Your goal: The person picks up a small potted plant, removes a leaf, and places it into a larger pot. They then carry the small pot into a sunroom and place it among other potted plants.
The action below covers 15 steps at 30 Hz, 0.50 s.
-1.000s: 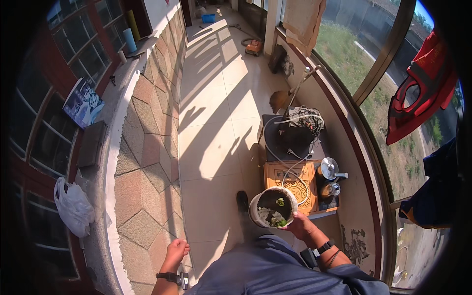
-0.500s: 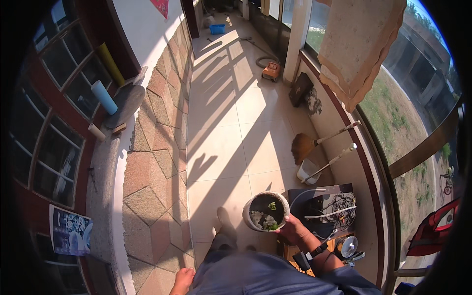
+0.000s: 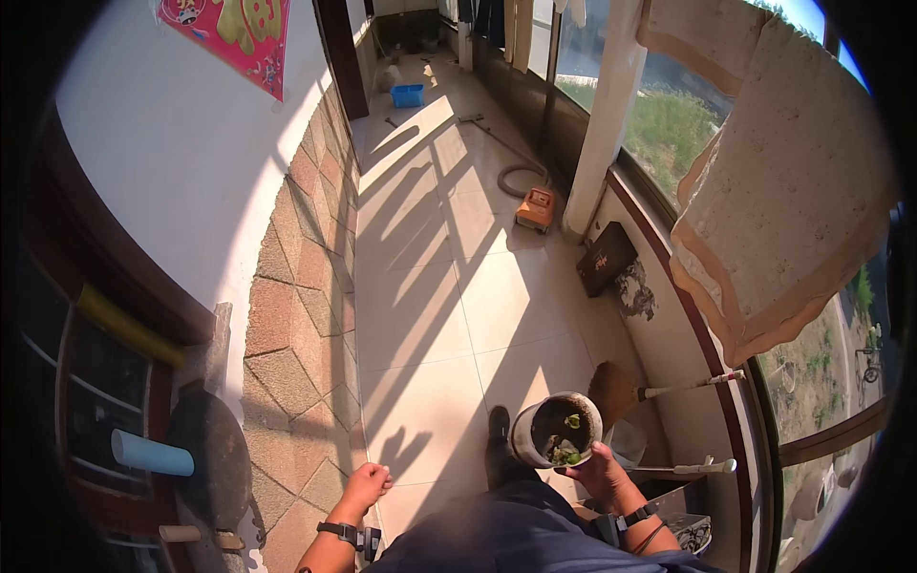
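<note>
My right hand [image 3: 594,470] grips the near rim of a round grey flowerpot [image 3: 535,430] and carries it in front of my body. Dark soil and a few small green plants lie inside the pot. My left hand [image 3: 367,484] hangs free at my side with its fingers loosely curled and nothing in it; a dark watch sits on that wrist. One dark shoe [image 3: 498,427] shows on the pale floor tiles just left of the pot.
A long tiled balcony runs ahead. A brown broom [image 3: 616,390] and a dustpan lean by the right-hand wall. Farther on lie an orange box [image 3: 537,206], a coiled hose [image 3: 521,176] and a blue tub [image 3: 408,95]. Cloths hang at the window. A stone-clad wall stands left.
I have walked forward along the balcony with the pot. The dark basin, wooden stool and metal bowls have dropped behind me, out of view; the orange box and hose are nearer.
</note>
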Each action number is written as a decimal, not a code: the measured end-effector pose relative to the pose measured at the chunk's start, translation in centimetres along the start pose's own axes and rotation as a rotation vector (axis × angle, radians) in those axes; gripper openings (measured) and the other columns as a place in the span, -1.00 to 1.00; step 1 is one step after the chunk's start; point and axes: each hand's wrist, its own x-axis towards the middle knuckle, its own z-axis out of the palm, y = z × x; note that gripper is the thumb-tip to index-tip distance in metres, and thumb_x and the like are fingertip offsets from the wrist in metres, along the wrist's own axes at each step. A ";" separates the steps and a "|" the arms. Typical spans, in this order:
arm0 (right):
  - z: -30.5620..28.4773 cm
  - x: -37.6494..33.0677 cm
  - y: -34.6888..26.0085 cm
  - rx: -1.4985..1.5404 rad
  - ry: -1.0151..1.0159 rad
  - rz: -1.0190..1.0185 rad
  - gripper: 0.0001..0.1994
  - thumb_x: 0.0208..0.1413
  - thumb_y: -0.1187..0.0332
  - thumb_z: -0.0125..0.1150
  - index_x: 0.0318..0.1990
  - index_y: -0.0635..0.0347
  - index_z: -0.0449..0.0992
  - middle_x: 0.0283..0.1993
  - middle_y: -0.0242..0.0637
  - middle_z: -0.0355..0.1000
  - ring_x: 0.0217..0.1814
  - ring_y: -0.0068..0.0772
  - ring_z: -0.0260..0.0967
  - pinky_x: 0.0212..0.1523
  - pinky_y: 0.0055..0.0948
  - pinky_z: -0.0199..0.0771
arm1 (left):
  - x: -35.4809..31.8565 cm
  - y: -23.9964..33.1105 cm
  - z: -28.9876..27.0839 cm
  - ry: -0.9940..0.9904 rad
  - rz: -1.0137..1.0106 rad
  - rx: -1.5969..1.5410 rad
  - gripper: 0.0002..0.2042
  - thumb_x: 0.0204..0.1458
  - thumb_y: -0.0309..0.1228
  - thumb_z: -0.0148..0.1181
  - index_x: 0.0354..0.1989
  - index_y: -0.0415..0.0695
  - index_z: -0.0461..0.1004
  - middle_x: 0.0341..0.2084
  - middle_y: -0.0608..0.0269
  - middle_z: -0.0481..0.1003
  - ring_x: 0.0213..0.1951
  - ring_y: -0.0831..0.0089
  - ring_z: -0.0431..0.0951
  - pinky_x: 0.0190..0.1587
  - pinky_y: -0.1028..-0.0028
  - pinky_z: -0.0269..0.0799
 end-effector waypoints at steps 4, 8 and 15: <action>0.9 14.8 -7.2 -0.032 -0.046 -0.041 -0.31 0.12 0.02 0.19 0.34 0.16 0.20 0.27 -0.18 0.35 0.24 -0.17 0.38 0.26 -0.05 0.40 | 13.6 8.5 -0.1 0.066 0.024 -0.062 -0.74 0.24 -0.28 0.14 -0.15 -0.28 0.47 -0.33 0.17 0.57 -0.34 0.47 0.60 -0.37 0.52 0.50; 4.4 28.8 -16.3 -0.126 -0.036 0.033 -0.33 0.13 0.04 0.19 0.34 0.10 0.19 0.26 -0.19 0.34 0.22 -0.16 0.38 0.23 -0.05 0.43 | 19.4 15.7 0.0 0.128 -0.127 -0.064 -0.75 0.24 -0.28 0.13 -0.19 -0.26 0.48 -0.37 0.14 0.58 -0.39 0.43 0.61 -0.38 0.49 0.52; 11.4 52.5 -30.2 -0.094 -0.128 0.041 -0.27 0.09 0.01 0.25 0.36 0.07 0.16 0.26 -0.25 0.33 0.19 -0.31 0.37 0.14 -0.21 0.42 | 31.8 26.8 -0.9 0.095 -0.219 0.190 -0.72 0.19 -0.24 0.15 -0.29 -0.27 0.51 -0.49 0.21 0.56 -0.41 0.39 0.60 -0.32 0.44 0.50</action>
